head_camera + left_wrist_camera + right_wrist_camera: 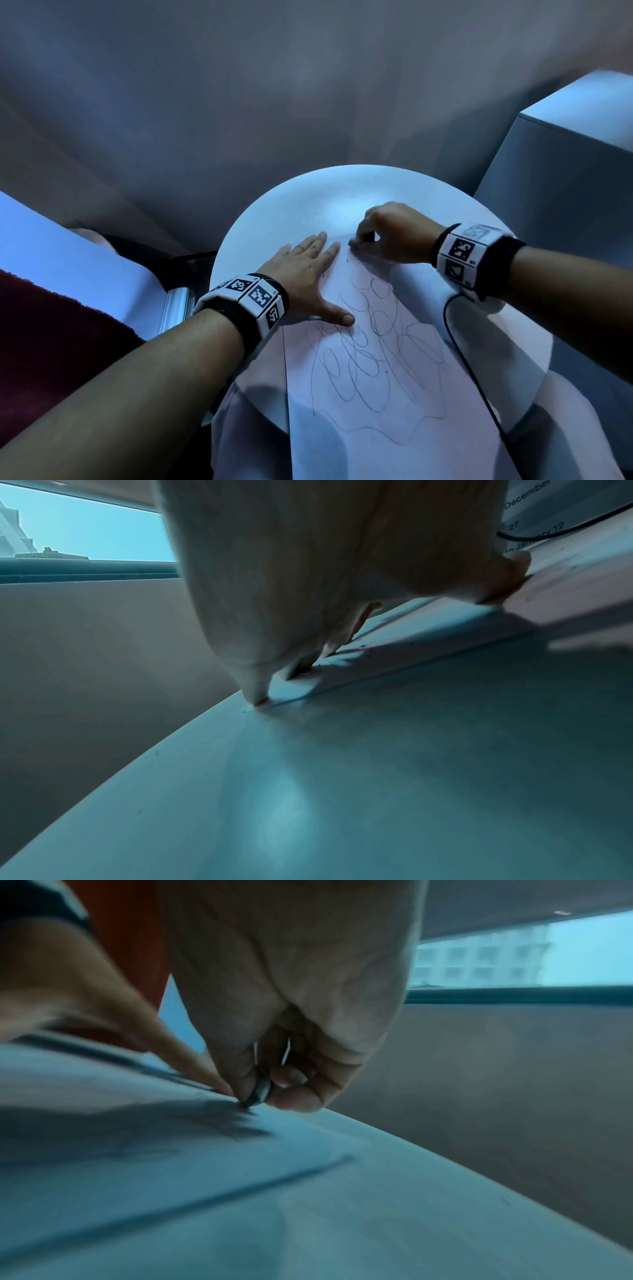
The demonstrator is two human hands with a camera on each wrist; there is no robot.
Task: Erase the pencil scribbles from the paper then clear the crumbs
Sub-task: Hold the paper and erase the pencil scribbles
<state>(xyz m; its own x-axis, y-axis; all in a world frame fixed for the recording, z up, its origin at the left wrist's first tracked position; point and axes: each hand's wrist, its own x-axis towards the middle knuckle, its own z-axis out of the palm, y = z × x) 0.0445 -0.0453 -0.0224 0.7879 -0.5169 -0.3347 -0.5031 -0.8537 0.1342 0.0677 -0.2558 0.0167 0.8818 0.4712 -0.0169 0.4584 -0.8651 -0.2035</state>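
Note:
A white sheet of paper (387,404) covered in looping pencil scribbles (370,356) lies on a round white table (308,202). My left hand (308,270) lies flat on the paper's far left part, fingers straight and spread, thumb on the scribbles. My right hand (390,233) pinches a small grey eraser (258,1093) between thumb and fingers, its tip touching the paper near the far edge, close to my left fingertips. In the left wrist view, dark crumbs (363,645) dot the paper beside my left fingers (255,693).
A black cable (466,359) runs from my right wrist across the paper's right side and off the table's near edge. A grey box-like block (561,164) stands right of the table. A dark red fabric (51,342) and a pale surface lie on the left.

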